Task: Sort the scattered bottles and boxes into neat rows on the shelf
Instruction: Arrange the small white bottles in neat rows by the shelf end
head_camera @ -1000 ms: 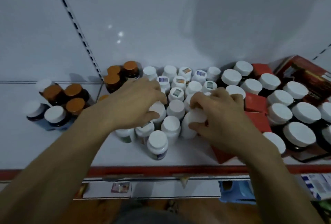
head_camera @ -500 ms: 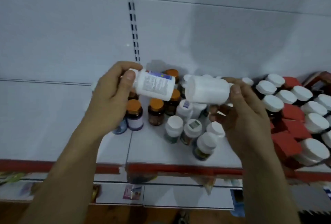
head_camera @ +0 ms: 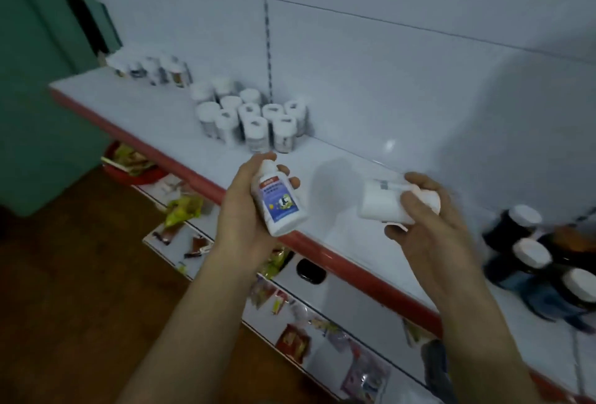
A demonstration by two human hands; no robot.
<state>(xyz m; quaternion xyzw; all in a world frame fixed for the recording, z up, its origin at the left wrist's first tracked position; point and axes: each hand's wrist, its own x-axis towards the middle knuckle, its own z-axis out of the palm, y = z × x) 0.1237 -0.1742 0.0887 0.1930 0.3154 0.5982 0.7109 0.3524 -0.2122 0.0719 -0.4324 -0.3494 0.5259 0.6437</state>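
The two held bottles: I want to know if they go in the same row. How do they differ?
The left bottle, in the left hand, is nearly upright, cap up; the right bottle, in the right hand, lies on its side. The left bottle shows a blue label; the right bottle shows mostly plain white. Both are white and held near the shelf.

The left hand (head_camera: 248, 210) and the right hand (head_camera: 429, 229) were bare. Both arms (head_camera: 193, 323) were bare too.

Blur smears the dark jars (head_camera: 529, 255) at right; labels on the far bottles (head_camera: 254, 126) are unreadable.
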